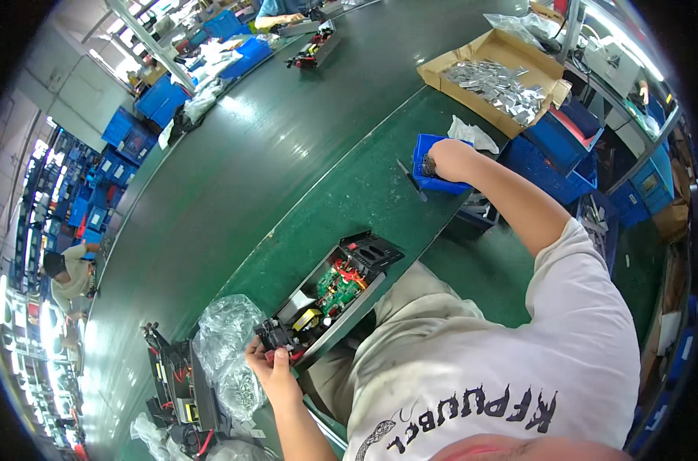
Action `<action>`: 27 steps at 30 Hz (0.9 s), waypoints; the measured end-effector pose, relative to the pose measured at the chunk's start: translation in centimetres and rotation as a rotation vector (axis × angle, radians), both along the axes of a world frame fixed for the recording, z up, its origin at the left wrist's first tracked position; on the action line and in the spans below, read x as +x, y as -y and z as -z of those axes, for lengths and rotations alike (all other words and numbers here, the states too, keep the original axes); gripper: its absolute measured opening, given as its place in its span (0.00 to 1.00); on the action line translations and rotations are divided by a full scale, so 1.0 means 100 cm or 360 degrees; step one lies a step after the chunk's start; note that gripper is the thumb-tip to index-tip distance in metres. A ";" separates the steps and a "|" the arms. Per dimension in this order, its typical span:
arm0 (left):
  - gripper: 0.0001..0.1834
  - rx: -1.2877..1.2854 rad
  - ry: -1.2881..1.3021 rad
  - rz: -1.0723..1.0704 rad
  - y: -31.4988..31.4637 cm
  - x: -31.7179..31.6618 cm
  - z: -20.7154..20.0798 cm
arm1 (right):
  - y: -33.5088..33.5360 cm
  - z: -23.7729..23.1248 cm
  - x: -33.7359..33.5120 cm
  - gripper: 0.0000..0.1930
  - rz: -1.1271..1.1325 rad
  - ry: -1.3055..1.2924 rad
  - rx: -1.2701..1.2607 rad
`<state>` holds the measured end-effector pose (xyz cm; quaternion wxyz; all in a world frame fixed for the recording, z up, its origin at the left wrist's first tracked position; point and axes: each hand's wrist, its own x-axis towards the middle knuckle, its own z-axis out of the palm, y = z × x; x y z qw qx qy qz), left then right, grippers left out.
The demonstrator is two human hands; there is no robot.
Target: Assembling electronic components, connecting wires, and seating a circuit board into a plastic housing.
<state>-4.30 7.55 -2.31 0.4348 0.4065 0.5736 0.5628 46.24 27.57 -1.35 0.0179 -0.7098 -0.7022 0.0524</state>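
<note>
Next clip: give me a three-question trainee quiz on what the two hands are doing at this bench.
1. True or false: the right hand is reaching into the small blue bin.
2. What does the left hand grip?
A. the fan end of the open electronics unit
B. the cardboard box of metal parts
C. the clear plastic bag
3. Fill in: the open unit lies on the ____ work surface.

Key: 1 true; 2 A; 3 green.
</note>
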 end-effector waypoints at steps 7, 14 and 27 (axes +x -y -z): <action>0.37 0.0159 -0.0254 -0.0129 0.017 0.000 0.002 | 0.014 -0.029 -0.003 0.10 0.0018 -0.0009 0.0142; 0.15 0.1280 -0.1771 0.0098 0.049 0.022 -0.041 | 0.039 -0.043 -0.006 0.11 0.0046 -0.0703 0.0583; 0.06 0.0328 -0.0799 0.0677 0.040 0.097 -0.063 | 0.199 -0.004 -0.209 0.05 -0.0163 -0.2373 -0.0892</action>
